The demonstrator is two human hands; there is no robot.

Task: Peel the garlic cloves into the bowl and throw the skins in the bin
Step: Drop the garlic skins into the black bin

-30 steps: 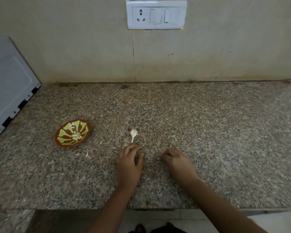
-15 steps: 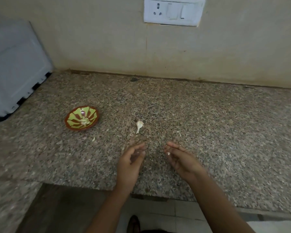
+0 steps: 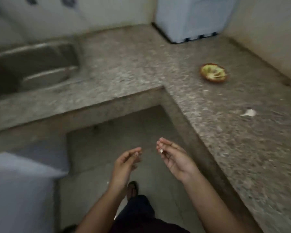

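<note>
Now carry the skin [image 3: 161, 150] steadily. Your right hand [image 3: 174, 157] pinches a small white scrap at its fingertips, so hold that pinch until you stand right over the bin, which I cannot make out. Your left hand [image 3: 126, 163] has its fingers drawn near the thumb; I cannot tell whether it holds anything. Both hands hang over the floor, off the worktop [image 3: 233, 157]. The bowl [image 3: 213, 72] sits near the worktop's wall edge, with a pale garlic piece [image 3: 249, 112] nearer you. A sink [image 3: 32, 64] lies at the left end and a white appliance [image 3: 191, 17] stands in the back corner.
</note>
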